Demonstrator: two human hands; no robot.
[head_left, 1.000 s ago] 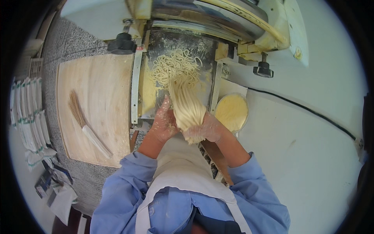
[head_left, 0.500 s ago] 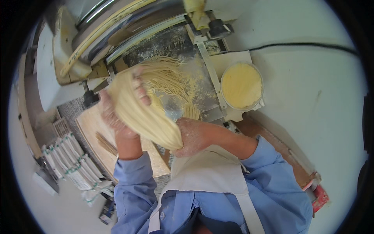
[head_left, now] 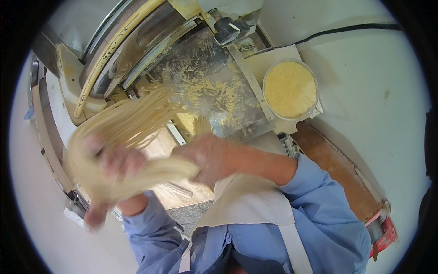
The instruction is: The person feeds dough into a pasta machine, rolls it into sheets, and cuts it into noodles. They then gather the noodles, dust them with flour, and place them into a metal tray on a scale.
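Observation:
A long bundle of fresh noodles (head_left: 121, 121) swings in a loop on the left, blurred by motion. It passes through my left hand (head_left: 119, 166), between the fingers and the lowered thumb. My right hand (head_left: 203, 157) is closed round the gathered end of the bundle, in front of my apron. The loose ends trail up to a floury metal plate (head_left: 248, 102) below the machine. Scraps of dough and yellow flour lie scattered over that plate. A short bunch of noodle ends (head_left: 201, 125) hangs just beyond my right hand.
The noodle machine (head_left: 132, 50), with its curved yellowed guard, stands at the far left. A round tub of yellow flour (head_left: 290, 89) sits right of the plate, near a black cable (head_left: 346, 28). Below my hands is a wooden board (head_left: 169, 196) with a few thin strands on it.
My left hand has moved left and lower, carrying the noodles into a wide loop. The strands that lay on the plate have been drawn off leftward. My right hand keeps its hold.

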